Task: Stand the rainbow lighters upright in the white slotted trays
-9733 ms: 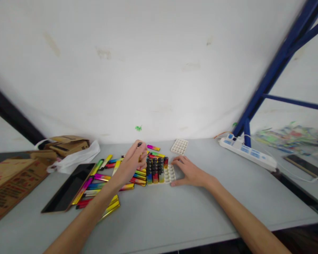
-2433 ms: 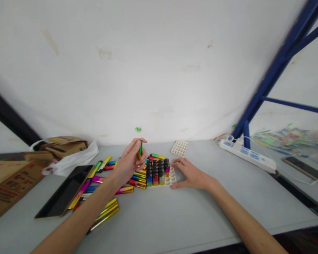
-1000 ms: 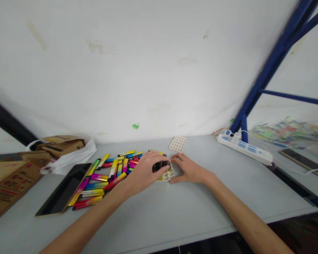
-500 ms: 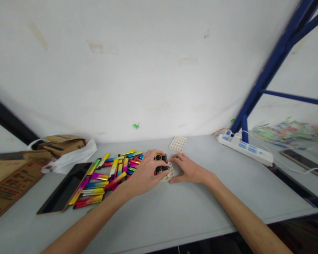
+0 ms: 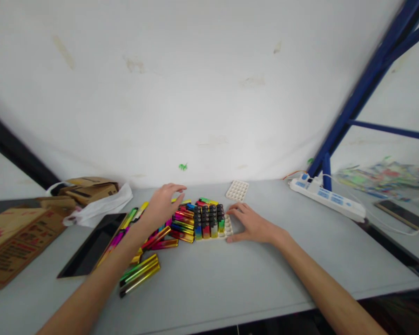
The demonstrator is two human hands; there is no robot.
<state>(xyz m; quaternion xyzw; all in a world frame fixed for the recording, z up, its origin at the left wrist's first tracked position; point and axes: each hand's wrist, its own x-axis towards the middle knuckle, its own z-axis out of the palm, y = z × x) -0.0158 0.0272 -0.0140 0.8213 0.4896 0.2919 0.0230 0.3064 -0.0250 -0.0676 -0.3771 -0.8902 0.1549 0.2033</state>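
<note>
Head view showed my left hand (image 5: 162, 202) lifted off the white tray (image 5: 227, 228) and swung back over the loose heap of coloured sticks (image 5: 176, 223), where half a second earlier it had been pressed down on the standing block. The green stick it carried a couple of seconds before was gone from its fingers, and the block of upright sticks (image 5: 208, 221) stood uncovered again in the tray, black caps up, filling all but the right-hand strip of sockets. I judged that one more stick had gone into the tray and the hand was back at the heap.

That left grip was loosely spread, fingers extended toward the far edge of the heap, holding nothing that I could see; whether the fingertips touched a stick I could not tell. My right hand (image 5: 251, 224) lay flat on the bench (image 5: 230, 279), fingers resting against the tray's right edge, open and gripping nothing. A second, bare tray (image 5: 237, 190) sat just behind, and two gold-green sticks (image 5: 139, 274) lay apart nearer me.
</note>
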